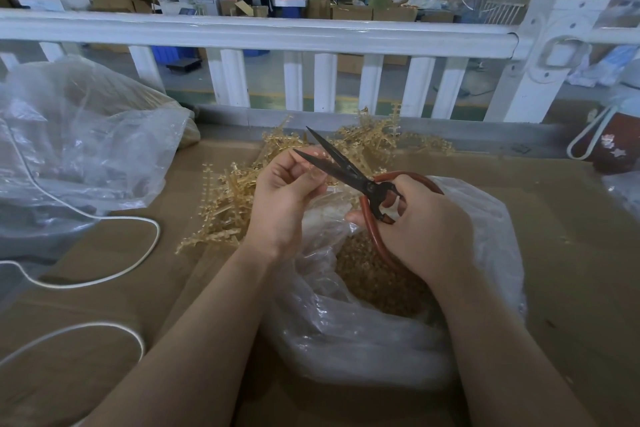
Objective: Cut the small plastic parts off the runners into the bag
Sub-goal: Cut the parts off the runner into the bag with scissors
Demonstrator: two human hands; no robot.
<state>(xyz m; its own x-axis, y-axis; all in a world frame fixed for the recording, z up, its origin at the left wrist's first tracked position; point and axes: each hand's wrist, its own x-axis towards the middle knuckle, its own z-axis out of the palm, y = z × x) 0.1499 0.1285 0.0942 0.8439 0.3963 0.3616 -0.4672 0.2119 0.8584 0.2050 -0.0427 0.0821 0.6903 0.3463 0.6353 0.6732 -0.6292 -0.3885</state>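
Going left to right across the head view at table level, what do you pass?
Big plastic bag → white cord → runner pile → left hand → scissors → right hand → red mug.

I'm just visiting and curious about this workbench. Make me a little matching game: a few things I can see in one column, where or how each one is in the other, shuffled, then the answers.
Things:
1. scissors
2. bag
3. runner pile
4. cord

Places or states:
A. lies looped on the table, to the left
B. heaped on the table beyond the left hand
C. blades open, handles gripped by the right hand
D. open below the hands, with small tan parts inside

Pairs: 1-C, 2-D, 3-B, 4-A
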